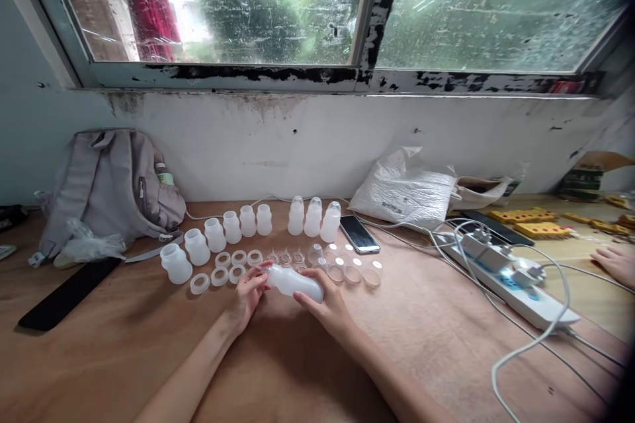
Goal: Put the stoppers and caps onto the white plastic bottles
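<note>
A translucent white baby bottle [300,285] lies tilted between my two hands above the table, its neck toward the left. My right hand [325,297] is closed around its body. My left hand [249,291] pinches the neck end, where a clear piece shows between the fingers; its exact shape is hard to make out. Just beyond my hands are white collar rings [219,276], a few clear nipples [285,257] and several clear dome caps [352,271]. Behind the rings a curved row of open bottles [215,236] stands upright. Three capped bottles [313,218] stand right of that row.
A phone [359,234] lies right of the capped bottles. Farther right, a power strip [506,281] trails loose white cables. A grey backpack [112,192] and a black strip [69,294] are at left. A silvery bag [404,188] leans on the wall. Another person's hand [615,264] rests far right.
</note>
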The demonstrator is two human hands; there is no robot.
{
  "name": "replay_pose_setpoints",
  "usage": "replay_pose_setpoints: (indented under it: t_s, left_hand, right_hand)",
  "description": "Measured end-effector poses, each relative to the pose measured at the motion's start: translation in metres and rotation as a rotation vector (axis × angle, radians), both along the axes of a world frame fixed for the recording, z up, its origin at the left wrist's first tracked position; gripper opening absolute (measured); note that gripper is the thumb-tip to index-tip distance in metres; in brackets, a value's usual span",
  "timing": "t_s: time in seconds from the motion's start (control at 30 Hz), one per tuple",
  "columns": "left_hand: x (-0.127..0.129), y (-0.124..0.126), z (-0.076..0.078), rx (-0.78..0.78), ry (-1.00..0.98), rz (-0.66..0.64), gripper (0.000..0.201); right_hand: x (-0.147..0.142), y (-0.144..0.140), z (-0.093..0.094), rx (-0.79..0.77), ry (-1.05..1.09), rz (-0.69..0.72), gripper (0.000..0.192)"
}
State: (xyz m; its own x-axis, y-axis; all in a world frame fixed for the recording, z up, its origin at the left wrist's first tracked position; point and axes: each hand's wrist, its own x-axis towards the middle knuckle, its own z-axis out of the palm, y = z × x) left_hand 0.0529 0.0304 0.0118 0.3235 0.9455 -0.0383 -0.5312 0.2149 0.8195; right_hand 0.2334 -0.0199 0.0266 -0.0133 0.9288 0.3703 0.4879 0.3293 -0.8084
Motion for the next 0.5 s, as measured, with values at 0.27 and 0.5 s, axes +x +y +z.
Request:
replay_pose_setpoints:
  t_s: [0.27, 0.5]
  left_hand:
    - [-0.0011, 0.0032, -0.0022, -0.025, -0.014, -0.011, 0.034]
    - [-0.0010, 0.0022, -0.0012, -0.025, 0.012, 0.033, 0.040]
  right_hand:
    - [-0.0006, 0.0000, 0.0009, -0.029, 0.003, -0.015, 0.027]
    - [-0.0001, 0.0012, -0.0037, -0.054, 0.023, -0.024, 0.026]
